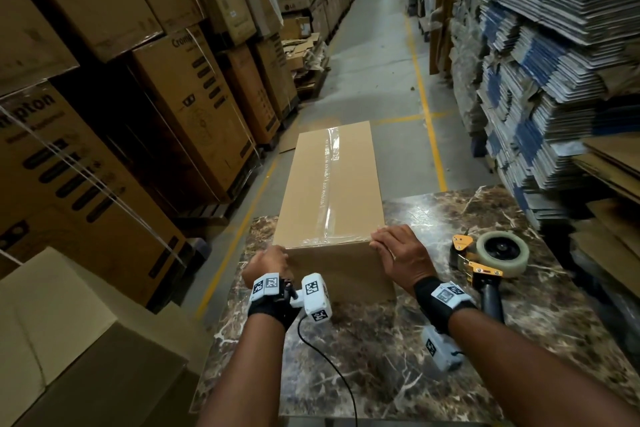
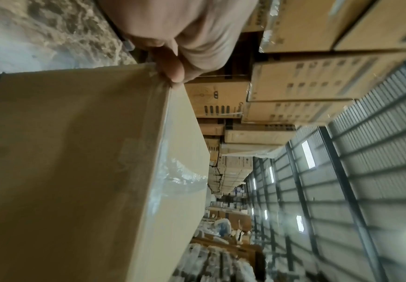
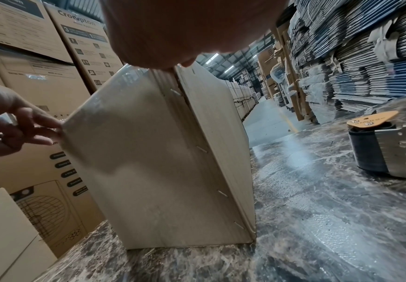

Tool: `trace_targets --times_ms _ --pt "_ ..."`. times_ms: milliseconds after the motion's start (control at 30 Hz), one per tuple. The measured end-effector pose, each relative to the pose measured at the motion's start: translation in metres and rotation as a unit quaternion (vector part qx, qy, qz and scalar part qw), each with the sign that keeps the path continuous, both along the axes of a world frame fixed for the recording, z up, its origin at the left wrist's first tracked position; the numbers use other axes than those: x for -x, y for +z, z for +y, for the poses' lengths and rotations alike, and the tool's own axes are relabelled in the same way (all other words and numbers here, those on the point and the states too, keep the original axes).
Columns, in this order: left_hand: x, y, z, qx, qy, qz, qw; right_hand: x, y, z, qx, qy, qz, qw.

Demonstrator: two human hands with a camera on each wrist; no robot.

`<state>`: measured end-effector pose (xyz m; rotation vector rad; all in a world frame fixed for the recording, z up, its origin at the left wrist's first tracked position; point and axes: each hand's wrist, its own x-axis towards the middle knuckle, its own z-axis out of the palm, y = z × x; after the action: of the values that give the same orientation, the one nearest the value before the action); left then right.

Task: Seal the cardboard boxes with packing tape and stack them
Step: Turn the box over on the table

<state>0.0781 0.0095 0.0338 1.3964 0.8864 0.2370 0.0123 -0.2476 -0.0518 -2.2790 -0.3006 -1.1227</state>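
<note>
Cardboard box (image 1: 332,184) stands on the marble-patterned table (image 1: 398,340), long axis pointing away from the person, far end overhanging the table edge above the floor. Clear tape strip (image 1: 329,177) runs lengthwise down the middle of the top face and folds over the near top edge.

Left hand (image 1: 268,263) at the near left top corner of the box; fingers curl around the corner and touch the left side, thumb on the near edge. Right hand (image 1: 398,253) grips the near right top corner, fingers over the top edge.

Tape dispenser (image 1: 491,260) lies on the table just right of the right hand, apart from the box, roll on its side, black handle toward the person.

Plain closed box (image 1: 62,340) stands off the table, low left. Stacked printed cartons (image 1: 104,114) line the left of the aisle; flattened cardboard stacks (image 1: 554,62) line the right.
</note>
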Motion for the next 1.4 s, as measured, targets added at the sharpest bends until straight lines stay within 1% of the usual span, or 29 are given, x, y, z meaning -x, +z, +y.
trace_targets --times_ms 67,167,233,267,333,400,433,500,567,633,700,767,833,933,1067,1233,1333,1400 --pt "-0.005 0.002 0.007 0.037 -0.041 0.021 0.998 0.001 0.001 0.000 0.006 -0.003 -0.004 1.000" --pt "-0.016 -0.003 0.027 0.078 -0.142 0.043 0.986 0.004 0.003 -0.001 0.010 -0.011 -0.005 1.000" --pt "-0.021 -0.008 0.043 0.101 -0.177 0.040 0.978 0.007 0.007 0.002 0.012 -0.022 0.003 1.000" --pt "-0.021 -0.008 0.049 0.109 -0.181 0.033 0.977 0.008 0.009 0.005 0.019 -0.033 0.011 0.999" --pt "-0.025 -0.012 0.059 0.087 -0.176 0.025 0.980 0.011 0.015 0.015 0.041 -0.071 0.035 0.996" --pt "-0.030 -0.013 0.062 0.068 -0.193 0.023 0.979 0.010 0.023 0.027 0.047 -0.109 0.051 0.992" --pt "-0.031 -0.014 0.061 0.056 -0.207 0.023 0.976 0.007 0.027 0.034 0.045 -0.113 0.053 0.991" --pt "-0.033 -0.017 0.060 0.025 -0.217 0.028 0.975 0.000 0.033 0.053 0.053 -0.087 0.046 0.994" --pt "-0.034 -0.018 0.058 -0.010 -0.217 0.029 0.976 -0.010 0.038 0.076 0.073 -0.030 0.039 0.996" --pt "-0.037 -0.018 0.057 -0.020 -0.218 0.016 0.976 -0.022 0.042 0.097 0.104 0.023 0.048 0.993" --pt "-0.038 -0.018 0.058 -0.031 -0.232 0.010 0.972 -0.033 0.044 0.116 0.133 0.057 0.062 0.987" --pt "-0.039 -0.019 0.061 -0.037 -0.258 0.005 0.965 -0.041 0.045 0.127 0.146 0.074 0.071 0.984" --pt "-0.041 -0.019 0.064 -0.039 -0.273 0.010 0.961 -0.044 0.043 0.130 0.141 0.070 0.079 0.984" --pt "-0.049 -0.017 0.070 -0.052 -0.302 0.030 0.951 -0.044 0.039 0.115 0.145 0.067 0.067 0.985" --pt "-0.057 -0.017 0.078 -0.037 -0.349 0.043 0.935 -0.036 0.035 0.068 0.177 0.086 0.006 0.980" --pt "-0.058 -0.007 0.082 -0.027 -0.395 0.053 0.917 -0.012 0.038 0.008 0.183 0.065 -0.006 0.981" --pt "-0.059 -0.004 0.085 -0.030 -0.415 0.060 0.907 -0.004 0.038 -0.013 0.191 0.048 -0.018 0.980" --pt "-0.060 -0.003 0.086 -0.029 -0.419 0.064 0.905 0.001 0.038 -0.019 0.171 0.033 -0.022 0.985"
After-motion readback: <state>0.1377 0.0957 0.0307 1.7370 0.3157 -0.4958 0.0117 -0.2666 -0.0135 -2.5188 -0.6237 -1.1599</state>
